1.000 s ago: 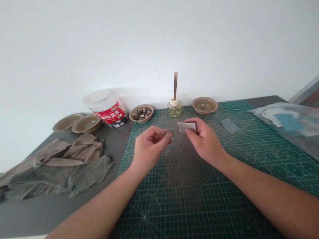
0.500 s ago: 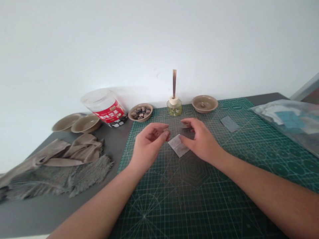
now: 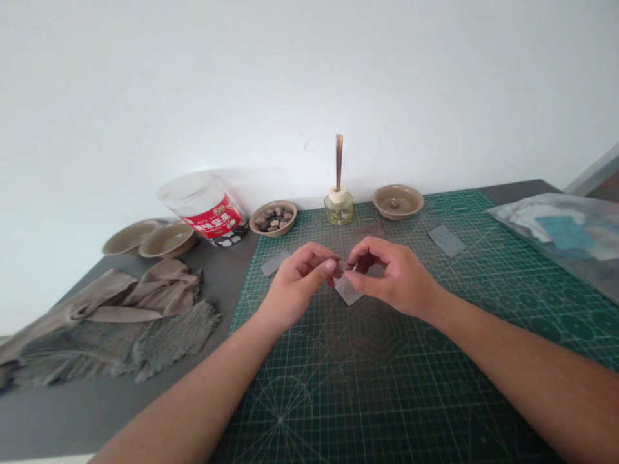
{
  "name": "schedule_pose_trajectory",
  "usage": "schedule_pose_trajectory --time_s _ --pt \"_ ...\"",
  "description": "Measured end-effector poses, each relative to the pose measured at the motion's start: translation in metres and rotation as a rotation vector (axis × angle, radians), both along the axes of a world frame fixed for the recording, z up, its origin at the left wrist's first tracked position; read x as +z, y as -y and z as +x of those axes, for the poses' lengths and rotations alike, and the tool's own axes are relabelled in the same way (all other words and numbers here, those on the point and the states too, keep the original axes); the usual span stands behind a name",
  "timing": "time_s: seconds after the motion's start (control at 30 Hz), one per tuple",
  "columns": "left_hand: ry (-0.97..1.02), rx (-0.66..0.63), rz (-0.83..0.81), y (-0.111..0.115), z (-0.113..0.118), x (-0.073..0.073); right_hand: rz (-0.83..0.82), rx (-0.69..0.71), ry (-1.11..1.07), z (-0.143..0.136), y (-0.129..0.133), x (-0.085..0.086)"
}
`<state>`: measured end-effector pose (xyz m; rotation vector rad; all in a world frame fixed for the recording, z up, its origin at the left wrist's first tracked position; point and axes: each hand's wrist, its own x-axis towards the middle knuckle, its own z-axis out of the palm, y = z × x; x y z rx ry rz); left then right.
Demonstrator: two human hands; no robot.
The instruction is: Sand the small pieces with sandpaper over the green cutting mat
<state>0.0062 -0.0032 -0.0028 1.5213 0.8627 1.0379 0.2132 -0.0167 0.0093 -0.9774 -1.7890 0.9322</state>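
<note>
My left hand (image 3: 300, 280) and my right hand (image 3: 394, 277) meet above a green cutting mat (image 3: 329, 399). Between their fingertips is a small brownish piece (image 3: 343, 265), pinched from both sides; its shape is mostly covered by the fingers. Under the hands lies a grey square sheet (image 3: 349, 294), partly hidden. One more grey sheet (image 3: 275, 263) is beside my left hand, and another (image 3: 447, 240) lies to the right. A brownish flat patch (image 3: 370, 230) shows behind my right hand.
Along the wall stand a bowl of small stones (image 3: 274, 218), a reed diffuser (image 3: 339, 207) and a shallow bowl (image 3: 398, 202). At left are a plastic jar (image 3: 213, 216), two bowls (image 3: 167, 241) and crumpled cloths (image 3: 145, 303). A plastic bag (image 3: 570, 235) lies at right.
Both hands have come together, with fingertips now meeting at the small piece. My left hand moved slightly right, uncovering more of the left grey sheet.
</note>
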Motion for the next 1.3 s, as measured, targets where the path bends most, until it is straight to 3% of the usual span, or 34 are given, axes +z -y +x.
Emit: schedule_pose_trajectory --time_s 0.1,0.2,0.27,0.37,0.63,0.8,1.0,1.3 --pt "-0.293 0.009 0.214 0.000 -0.001 0.004 -0.095 -0.057 -0.154 0.003 -0.003 0.000" --pt "-0.585 -0.120 0.407 0.004 0.000 0.005 -0.201 -0.070 -0.299 0.004 -0.006 -0.002" --pt "-0.713 -0.237 0.476 0.007 0.001 0.005 -0.214 -0.064 -0.333 0.004 -0.007 -0.001" --pt "-0.837 -0.299 0.515 0.011 0.001 0.006 -0.188 -0.062 -0.274 0.005 -0.007 0.001" --pt "-0.923 -0.409 0.494 0.010 -0.004 0.013 -0.234 0.046 0.118 0.009 0.012 0.003" --pt "-0.921 -0.378 0.471 0.001 -0.009 0.006 0.034 0.041 0.435 0.014 0.017 -0.013" --pt "-1.039 -0.288 0.492 0.000 -0.011 0.004 0.297 0.148 0.543 0.012 0.017 -0.027" --pt "-1.138 -0.299 0.476 0.000 -0.011 0.007 0.361 0.129 0.616 0.008 0.019 -0.026"
